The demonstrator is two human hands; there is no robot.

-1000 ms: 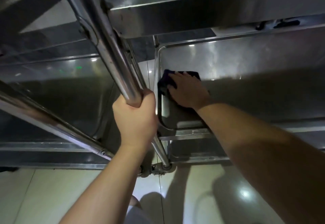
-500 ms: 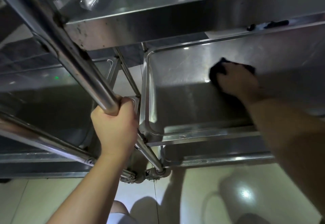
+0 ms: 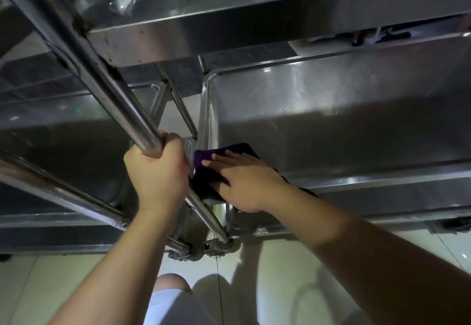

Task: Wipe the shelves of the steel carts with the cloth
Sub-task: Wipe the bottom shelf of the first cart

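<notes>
A dark purple cloth (image 3: 204, 171) lies on the near left corner of the right cart's middle shelf (image 3: 331, 125). My right hand (image 3: 242, 182) presses flat on the cloth with straight fingers pointing left, covering most of it. My left hand (image 3: 158, 171) grips the slanted steel post (image 3: 114, 90) of the cart, fist wrapped round the tube just left of the cloth. The two hands are almost touching.
The upper shelf (image 3: 254, 26) overhangs the work area close above. A second steel cart's shelf (image 3: 63, 133) stands to the left. Caster wheels (image 3: 204, 248) sit on the pale tiled floor (image 3: 280, 286) below. My knee (image 3: 173, 289) shows at the bottom.
My right hand has swept the cloth from the middle of the shelf back left and toward the near corner. The left hand keeps its grip on the post.
</notes>
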